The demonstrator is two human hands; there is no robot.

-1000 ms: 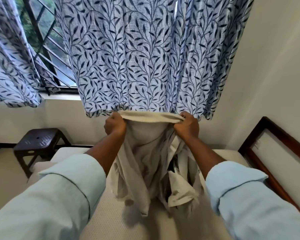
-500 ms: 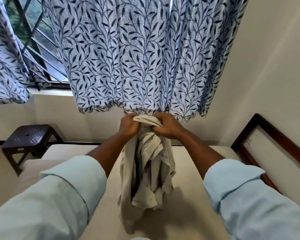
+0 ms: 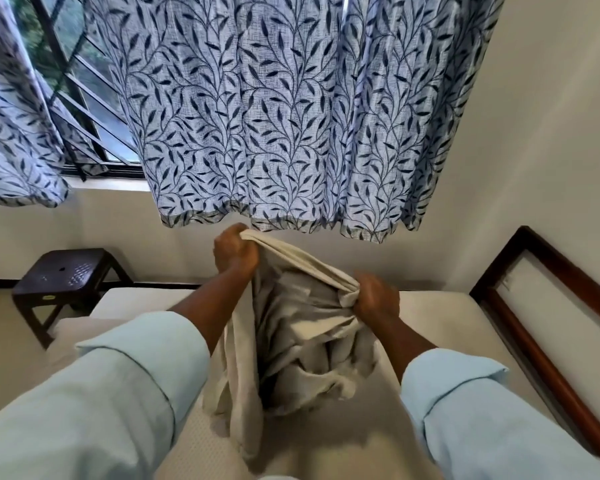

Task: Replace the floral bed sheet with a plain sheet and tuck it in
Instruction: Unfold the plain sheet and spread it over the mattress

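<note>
A plain beige sheet (image 3: 302, 341) hangs bunched in the air above the bare cream mattress (image 3: 426, 327). My left hand (image 3: 234, 252) grips its top hem, raised higher. My right hand (image 3: 374, 299) clutches the same hem lower and to the right, so the edge slopes down between them. The rest of the sheet droops in folds, its lowest part touching the mattress near me. No floral sheet is in view.
A dark wooden headboard frame (image 3: 548, 306) runs along the right wall. A dark plastic stool (image 3: 66, 275) stands on the floor left of the bed. Leaf-patterned curtains (image 3: 291, 116) hang over the barred window (image 3: 80, 98) behind the bed.
My hands, together on the bunched hem half a second ago, have spread apart; the right one dropped down and right, and the sheet opened out between them.
</note>
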